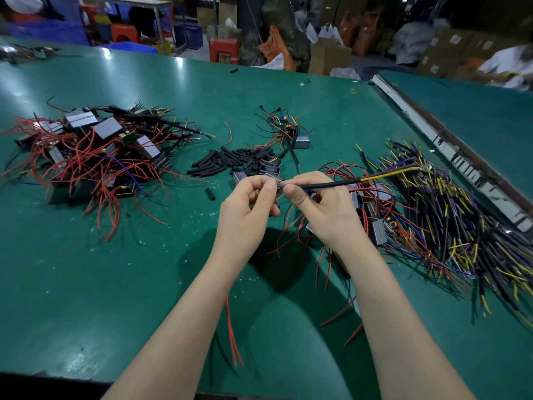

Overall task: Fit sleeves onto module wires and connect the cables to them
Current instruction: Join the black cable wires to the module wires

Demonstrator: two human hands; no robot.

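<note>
My right hand (317,203) pinches a black cable (331,184) near its left end; its yellow, brown and blue cores fan out to the upper right. My left hand (248,203) pinches thin wire ends that meet the cable's tip between both thumbs. The module these wires belong to is mostly hidden behind my fingers. Short black sleeves (230,163) lie in a heap just beyond my hands. One loose sleeve (210,194) lies to the left of my left hand.
A big pile of modules with red wires (95,148) covers the left of the green table (115,284). Loose cables (461,226) are heaped at the right, more modules (375,223) under my right hand. A metal rail (450,151) runs along the right edge.
</note>
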